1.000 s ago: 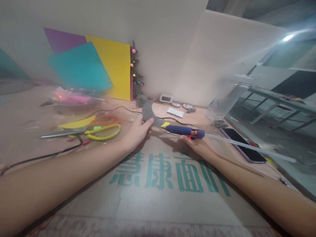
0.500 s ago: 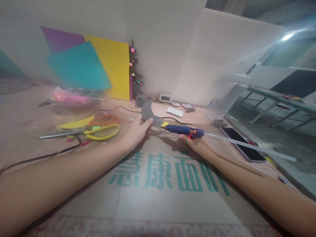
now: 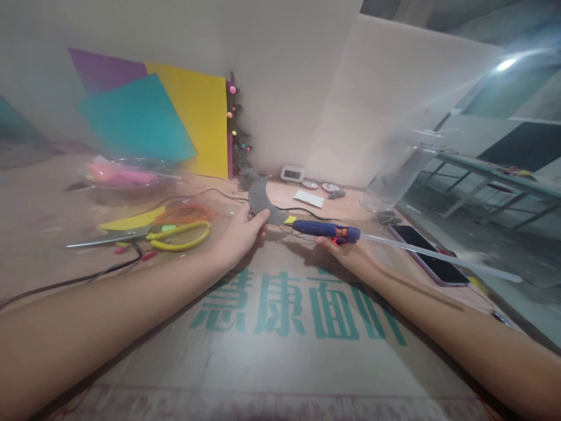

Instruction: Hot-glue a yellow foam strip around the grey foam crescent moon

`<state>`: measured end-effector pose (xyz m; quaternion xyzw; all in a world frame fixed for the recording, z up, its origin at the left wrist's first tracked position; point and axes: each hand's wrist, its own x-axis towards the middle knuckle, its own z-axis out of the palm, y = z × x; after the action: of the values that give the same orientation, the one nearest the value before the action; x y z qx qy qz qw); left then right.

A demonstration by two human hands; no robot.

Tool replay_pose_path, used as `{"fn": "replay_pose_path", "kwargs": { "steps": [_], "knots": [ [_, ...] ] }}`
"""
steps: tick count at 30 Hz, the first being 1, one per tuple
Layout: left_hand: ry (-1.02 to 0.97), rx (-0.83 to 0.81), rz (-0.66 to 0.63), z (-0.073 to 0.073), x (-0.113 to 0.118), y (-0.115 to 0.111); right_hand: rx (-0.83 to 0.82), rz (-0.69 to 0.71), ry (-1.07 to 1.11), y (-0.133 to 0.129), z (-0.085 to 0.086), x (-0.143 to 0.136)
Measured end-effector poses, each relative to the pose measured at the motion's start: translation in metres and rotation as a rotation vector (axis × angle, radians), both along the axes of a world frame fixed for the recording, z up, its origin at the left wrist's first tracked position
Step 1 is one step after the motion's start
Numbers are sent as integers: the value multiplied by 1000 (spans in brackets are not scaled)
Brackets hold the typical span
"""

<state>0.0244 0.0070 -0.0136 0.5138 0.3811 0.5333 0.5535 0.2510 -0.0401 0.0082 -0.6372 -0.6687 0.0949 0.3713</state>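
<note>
while in left hand's (image 3: 240, 238) pinch, crescent (image 3: 262, 197) beside glue gun (image 3: 316, 228) in right hand's (image 3: 344, 252) grip

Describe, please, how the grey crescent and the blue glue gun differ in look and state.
Colour: the grey crescent looks plain, while the glue gun is blue with an orange part and a red light.
Shape: the grey crescent is curved; the glue gun has a long, straight body, with a translucent stick behind it.
Hold: the left grip has the grey crescent, the right grip the glue gun.
Shared: both are held, close together.
</note>
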Motion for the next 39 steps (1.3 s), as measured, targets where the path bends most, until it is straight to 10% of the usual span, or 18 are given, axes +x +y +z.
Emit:
{"fn": "replay_pose_path", "kwargs": {
  "steps": [39],
  "knots": [
    [22,33,-36,1,-1,1,74,-48,-35,5,8,7]
  ]
}}
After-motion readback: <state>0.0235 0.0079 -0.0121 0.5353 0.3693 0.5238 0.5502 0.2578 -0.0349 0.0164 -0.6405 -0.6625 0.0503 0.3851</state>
